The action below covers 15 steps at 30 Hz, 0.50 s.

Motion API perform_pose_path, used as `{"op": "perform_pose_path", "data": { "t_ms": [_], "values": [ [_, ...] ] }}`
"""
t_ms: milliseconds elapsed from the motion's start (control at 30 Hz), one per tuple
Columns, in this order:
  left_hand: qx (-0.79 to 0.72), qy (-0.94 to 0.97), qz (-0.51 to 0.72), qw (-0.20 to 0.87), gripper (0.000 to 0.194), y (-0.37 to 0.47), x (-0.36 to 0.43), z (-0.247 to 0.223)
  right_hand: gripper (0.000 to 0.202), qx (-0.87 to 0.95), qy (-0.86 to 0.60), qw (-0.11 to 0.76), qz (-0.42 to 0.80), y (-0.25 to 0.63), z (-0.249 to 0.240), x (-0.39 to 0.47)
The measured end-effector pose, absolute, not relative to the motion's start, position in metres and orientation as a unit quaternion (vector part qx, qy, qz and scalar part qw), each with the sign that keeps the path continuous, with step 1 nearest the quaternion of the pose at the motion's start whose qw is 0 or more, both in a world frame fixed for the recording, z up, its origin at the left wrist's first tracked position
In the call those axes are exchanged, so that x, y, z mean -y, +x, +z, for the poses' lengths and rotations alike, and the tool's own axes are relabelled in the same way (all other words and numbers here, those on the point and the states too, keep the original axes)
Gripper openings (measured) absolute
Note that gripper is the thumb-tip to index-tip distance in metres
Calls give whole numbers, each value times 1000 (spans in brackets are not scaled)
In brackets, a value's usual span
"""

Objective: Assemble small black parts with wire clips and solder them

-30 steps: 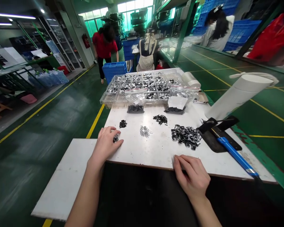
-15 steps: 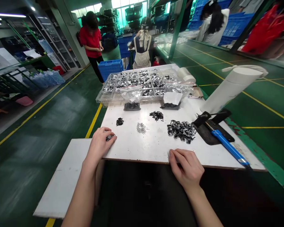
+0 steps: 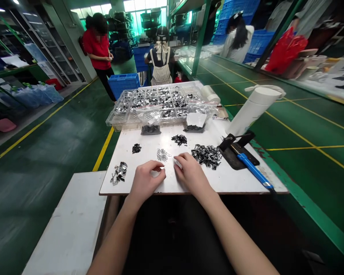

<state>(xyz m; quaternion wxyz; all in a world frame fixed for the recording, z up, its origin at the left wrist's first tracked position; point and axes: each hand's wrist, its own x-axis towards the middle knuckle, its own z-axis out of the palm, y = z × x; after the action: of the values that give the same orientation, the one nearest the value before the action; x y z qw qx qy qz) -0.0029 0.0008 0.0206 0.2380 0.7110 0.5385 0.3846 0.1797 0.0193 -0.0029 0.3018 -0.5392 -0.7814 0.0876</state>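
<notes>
My left hand [image 3: 147, 179] is over the front of the white table [image 3: 160, 185], thumb and fingertips curled close around something too small to make out. Facing it, my right hand [image 3: 190, 172] has its thumb and index finger slightly apart, with nothing visible between them. Just beyond the hands lies a pile of tiny silver parts [image 3: 162, 154]. Left of my left hand is a heap of shiny metal pieces [image 3: 119, 172]. Small black parts form one pile [image 3: 136, 148] at the left, another [image 3: 179, 139] further back, and a larger heap [image 3: 208, 156] to the right.
A divided clear tray [image 3: 114, 118] of metal parts spans the back, with two plastic bags [image 3: 150, 124] [image 3: 196, 121] before it. At right are a blue-handled tool [image 3: 253, 170] on a black stand [image 3: 236, 158] and a white cylinder [image 3: 250, 109]. People are beyond.
My left hand has left the metal heap at the left and moved right. My right hand has moved left and forward from the table edge, towards the silver pile. The view has shifted.
</notes>
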Motion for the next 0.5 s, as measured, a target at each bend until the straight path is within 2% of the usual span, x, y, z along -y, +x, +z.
{"op": "perform_pose_path", "data": {
  "t_ms": [67, 200, 500],
  "values": [
    [-539, 680, 410, 280, 10, 8, -1, 14, 21, 786, -548, 271, 93, 171, -1, -37],
    [-544, 618, 454, 341, 9, 9, 0, 5, 16, 783, -553, 268, 95, 162, -6, -55],
    [-548, 578, 472, 377, 15, 3, 4, 2, 25, 784, -562, 257, 57, 156, -13, -51]
  ]
}}
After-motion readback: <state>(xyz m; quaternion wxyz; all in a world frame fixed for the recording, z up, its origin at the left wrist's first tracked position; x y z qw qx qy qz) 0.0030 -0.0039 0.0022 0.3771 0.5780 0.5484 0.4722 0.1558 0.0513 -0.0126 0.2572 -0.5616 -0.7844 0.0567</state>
